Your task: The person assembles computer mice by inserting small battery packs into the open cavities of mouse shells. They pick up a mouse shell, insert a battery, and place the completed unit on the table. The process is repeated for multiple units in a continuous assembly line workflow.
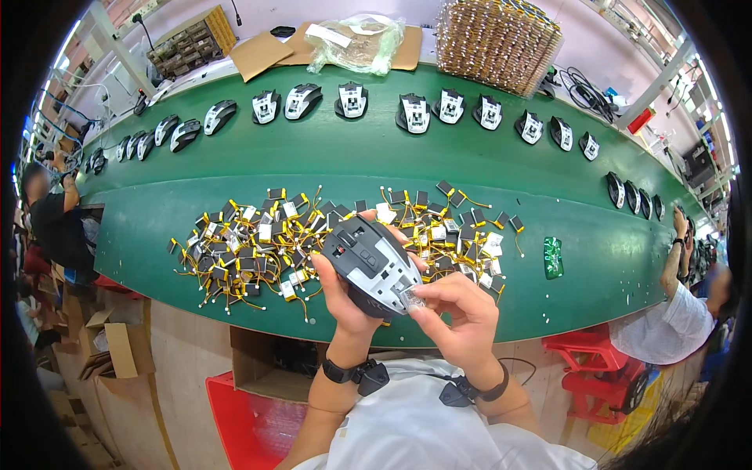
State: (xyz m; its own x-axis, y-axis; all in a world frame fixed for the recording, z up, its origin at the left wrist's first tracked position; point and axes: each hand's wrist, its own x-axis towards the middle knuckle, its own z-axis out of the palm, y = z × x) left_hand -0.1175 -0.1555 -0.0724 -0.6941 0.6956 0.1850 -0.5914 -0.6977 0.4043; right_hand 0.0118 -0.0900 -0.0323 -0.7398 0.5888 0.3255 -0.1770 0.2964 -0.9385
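A partly assembled computer mouse point(370, 260), black and light grey with open slots on top, is tilted up in front of me. My left hand point(345, 307) is wrapped round it, thumb along one side and fingertips showing past the far side. At its lower right end, my right hand point(460, 319) pinches a small, clear, shiny piece point(410, 298) between thumb and fingers, against the shell. The piece's exact kind is too small to tell. Beneath and beyond the mouse lie loose piles of small battery packs point(249, 252) with yellow tape and short wires.
A row of similar mice point(413, 113) stands along the green bench point(501, 168). Right of the batteries lies a shiny green packet point(553, 258). Behind are a stacked tray block point(497, 43) and a plastic bag point(356, 43). Co-workers sit at both ends; red stools point(595, 352) stand at the right.
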